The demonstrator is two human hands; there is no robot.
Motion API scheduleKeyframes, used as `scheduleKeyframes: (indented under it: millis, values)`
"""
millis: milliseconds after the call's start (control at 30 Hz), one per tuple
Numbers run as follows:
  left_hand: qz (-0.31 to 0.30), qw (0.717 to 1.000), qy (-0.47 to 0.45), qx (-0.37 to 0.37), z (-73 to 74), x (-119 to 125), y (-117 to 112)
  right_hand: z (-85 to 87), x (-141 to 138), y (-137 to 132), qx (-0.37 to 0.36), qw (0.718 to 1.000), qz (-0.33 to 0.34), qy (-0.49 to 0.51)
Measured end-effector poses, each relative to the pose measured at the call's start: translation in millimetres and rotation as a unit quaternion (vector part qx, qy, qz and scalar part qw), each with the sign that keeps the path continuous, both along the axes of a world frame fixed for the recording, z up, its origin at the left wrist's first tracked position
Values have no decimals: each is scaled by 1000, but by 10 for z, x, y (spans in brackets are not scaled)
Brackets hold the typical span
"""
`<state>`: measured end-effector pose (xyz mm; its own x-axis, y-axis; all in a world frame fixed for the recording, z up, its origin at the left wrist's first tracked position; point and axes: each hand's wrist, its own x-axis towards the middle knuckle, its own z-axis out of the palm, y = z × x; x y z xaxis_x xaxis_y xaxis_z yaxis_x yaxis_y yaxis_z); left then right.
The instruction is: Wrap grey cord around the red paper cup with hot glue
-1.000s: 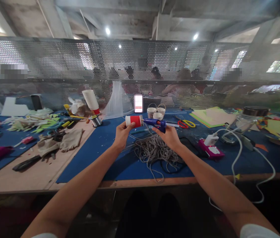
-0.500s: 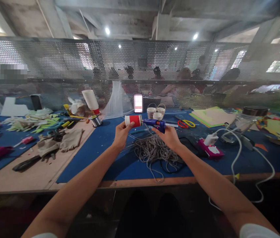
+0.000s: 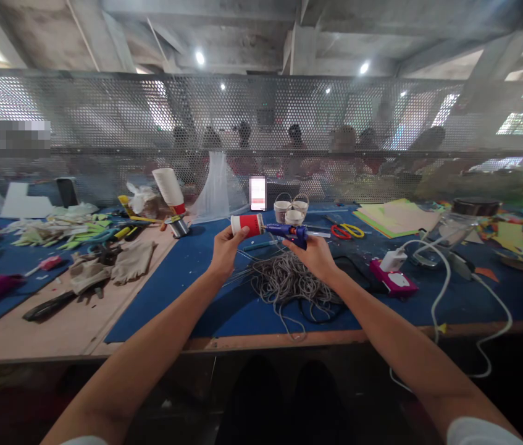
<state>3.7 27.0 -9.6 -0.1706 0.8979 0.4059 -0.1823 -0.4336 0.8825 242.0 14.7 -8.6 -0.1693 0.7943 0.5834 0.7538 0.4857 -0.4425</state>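
My left hand (image 3: 225,250) is closed around a red and white paper cup (image 3: 248,225), which lies on its side in the air above the blue mat (image 3: 163,290). A blue glue gun (image 3: 289,232) is gripped in my right hand (image 3: 315,253), a clear glue stick showing at its rear. Its nozzle points left at the base end of the cup, at or very close to it; contact is hard to make out. Below my right hand lies a tangled heap of grey cord (image 3: 284,281).
Small handled cups (image 3: 282,210), red and yellow scissors (image 3: 347,231) and coloured paper (image 3: 393,219) sit behind. Stacked paper cups (image 3: 167,185) lean at back left beside a metal can (image 3: 178,226). Gloves (image 3: 134,261) lie left. A magenta power strip (image 3: 393,281) with white cable is right.
The cup and my left hand have shifted very slightly left. The glue gun has moved a little left too, its nozzle still at the cup's base end.
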Motion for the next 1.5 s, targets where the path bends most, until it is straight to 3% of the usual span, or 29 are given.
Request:
scheduleKeyframes:
  millis: [600,800,1000,1167,1300,1367,1500]
  values:
    - [-2,1000,-1,4,0,-18,14,-30,2,15,8,1000,5,2]
    - [-7,1000,-6,-7,-15,-19,32,56,-9,-41,-50,996,20,74]
    - [-9,999,-19,-27,6,10,0,194,13,-107,-176,945,114,250]
    - [-30,998,-41,-38,27,34,-40,216,33,-87,-187,911,202,307]
    - [-40,996,-49,-57,25,36,-45,186,77,-31,-193,894,215,342]
    - [-41,996,-51,-65,30,35,-50,163,113,15,-183,901,204,336]
    - [-40,995,-56,-70,40,36,-61,93,193,145,-147,941,127,276]
